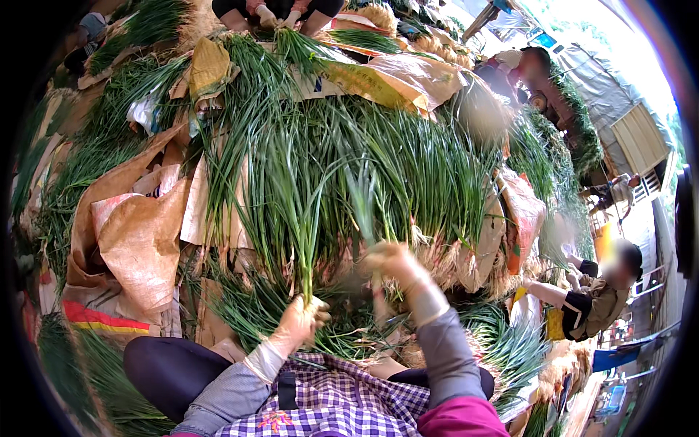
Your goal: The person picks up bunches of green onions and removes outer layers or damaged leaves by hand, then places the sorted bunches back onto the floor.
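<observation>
My left hand [297, 322] is closed round the lower stems of a small bunch of scallions [306, 262], whose long green leaves point away from me. To its right, my right hand [397, 264] is closed and partly smeared by motion. A blurred scallion [364, 200] runs through its grip, leaves up and root end down. Just beyond both hands lies a wide row of scallions [429, 175], with pale, reddish root ends toward me. Loose green leaves [247, 309] are spread beneath my left hand.
Brown woven sacks [138, 240] lie crumpled at the left, and a yellow-and-tan sack [393, 80] lies beyond the row. More scallions [502, 342] are heaped at the right. A co-worker [601, 291] sits at the right; another person's hands [277, 16] hold scallions at the far side.
</observation>
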Demonstrator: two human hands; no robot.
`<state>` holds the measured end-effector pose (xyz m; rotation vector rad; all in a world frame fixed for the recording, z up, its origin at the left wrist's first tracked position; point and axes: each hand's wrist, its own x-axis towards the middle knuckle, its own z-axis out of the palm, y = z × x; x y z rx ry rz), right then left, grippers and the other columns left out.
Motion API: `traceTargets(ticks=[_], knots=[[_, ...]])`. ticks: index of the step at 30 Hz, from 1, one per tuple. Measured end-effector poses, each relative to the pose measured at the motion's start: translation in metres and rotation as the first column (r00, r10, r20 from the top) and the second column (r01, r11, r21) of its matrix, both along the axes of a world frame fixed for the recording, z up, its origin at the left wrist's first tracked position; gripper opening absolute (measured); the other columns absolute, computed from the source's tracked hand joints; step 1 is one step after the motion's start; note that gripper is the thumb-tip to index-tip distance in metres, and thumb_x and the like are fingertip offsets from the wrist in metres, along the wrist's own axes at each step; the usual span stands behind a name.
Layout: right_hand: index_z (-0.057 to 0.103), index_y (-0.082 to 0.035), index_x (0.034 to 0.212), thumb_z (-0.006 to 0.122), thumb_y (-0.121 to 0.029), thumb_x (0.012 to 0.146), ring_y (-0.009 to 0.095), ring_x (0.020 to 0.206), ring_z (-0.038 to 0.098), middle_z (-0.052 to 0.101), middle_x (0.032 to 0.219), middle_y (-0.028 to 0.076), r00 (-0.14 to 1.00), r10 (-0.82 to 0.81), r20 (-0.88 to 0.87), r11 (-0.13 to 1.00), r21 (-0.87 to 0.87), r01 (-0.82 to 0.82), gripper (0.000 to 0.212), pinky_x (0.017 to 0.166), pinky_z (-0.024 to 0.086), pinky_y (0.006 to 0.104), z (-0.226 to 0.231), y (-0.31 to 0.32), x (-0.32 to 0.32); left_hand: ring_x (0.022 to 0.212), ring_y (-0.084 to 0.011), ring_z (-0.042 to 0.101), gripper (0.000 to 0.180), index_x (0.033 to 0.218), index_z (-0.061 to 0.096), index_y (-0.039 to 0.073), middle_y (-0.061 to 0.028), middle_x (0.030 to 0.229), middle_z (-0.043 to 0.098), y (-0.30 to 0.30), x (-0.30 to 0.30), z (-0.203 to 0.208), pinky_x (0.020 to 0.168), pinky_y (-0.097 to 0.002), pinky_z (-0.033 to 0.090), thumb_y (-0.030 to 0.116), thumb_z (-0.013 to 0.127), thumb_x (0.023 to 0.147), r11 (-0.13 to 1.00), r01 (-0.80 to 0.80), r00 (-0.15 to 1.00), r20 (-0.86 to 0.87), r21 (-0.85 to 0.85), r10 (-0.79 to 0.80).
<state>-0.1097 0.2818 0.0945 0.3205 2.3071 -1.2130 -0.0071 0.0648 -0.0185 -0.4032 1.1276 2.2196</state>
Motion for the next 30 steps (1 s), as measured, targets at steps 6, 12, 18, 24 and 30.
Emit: traceTargets(ticks=[6,12,18,24,30], knots=[[0.062,-0.003,0.093,0.063,-0.022,0.085,0.021,0.083,0.063,0.066,0.092,0.011,0.926,0.248,-0.286,0.938,0.309,-0.156,0.021,0.077,0.051,0.0319,-0.062,-0.052,0.035,0.08,-0.0223,0.061,0.02,0.106,0.039,0.007,-0.0102,0.09,0.057,0.0,0.009,0.011,0.071,-0.0423,0.057,0.01,0.051,0.092,0.953,0.03,0.977,0.192,0.3,-0.091],[0.059,0.0,0.109,0.065,-0.016,0.082,0.02,0.073,0.062,0.066,0.093,0.014,0.917,-0.129,-0.378,0.758,0.558,0.337,0.032,0.064,0.053,0.031,-0.054,0.029,-0.062,0.079,-0.0214,0.06,0.021,0.107,0.039,0.008,-0.0113,0.09,0.056,-0.003,0.0,0.039,0.076,-0.039,0.054,0.005,0.051,0.09,0.855,-0.018,0.989,0.135,0.518,-0.06],[0.05,0.002,0.123,0.071,-0.014,0.078,0.017,0.081,0.06,0.064,0.093,0.013,0.978,-0.206,0.023,0.902,-0.383,0.199,0.052,0.072,0.048,0.0333,-0.034,-0.002,-0.002,0.072,-0.0156,0.056,0.021,0.111,0.051,0.001,-0.0055,0.08,0.055,-0.008,-0.003,0.031,0.071,-0.0331,0.052,0.006,0.051,0.09,0.92,-0.036,0.978,0.204,0.39,-0.048],[0.057,0.0,0.103,0.063,-0.018,0.086,0.012,0.062,0.057,0.063,0.08,0.005,0.969,-0.22,0.116,0.781,-0.574,0.246,0.025,0.055,0.045,0.024,-0.076,-0.069,0.082,0.086,-0.022,0.061,0.022,0.113,0.045,0.005,-0.0105,0.097,0.058,-0.005,0.005,0.004,0.078,-0.0421,0.054,0.01,0.05,0.092,0.905,0.136,0.965,0.152,0.404,-0.213],[0.061,-0.003,0.078,0.056,-0.034,0.084,0.035,0.066,0.059,0.059,0.067,0.02,0.944,0.13,-0.302,0.924,0.382,-0.005,0.032,0.062,0.046,0.0414,-0.077,-0.086,0.078,0.073,-0.0179,0.059,0.024,0.111,0.038,0.011,-0.0065,0.088,0.054,-0.003,0.01,0.009,0.07,-0.0429,0.056,0.004,0.049,0.09,0.979,0.117,0.959,0.238,0.165,-0.155]])
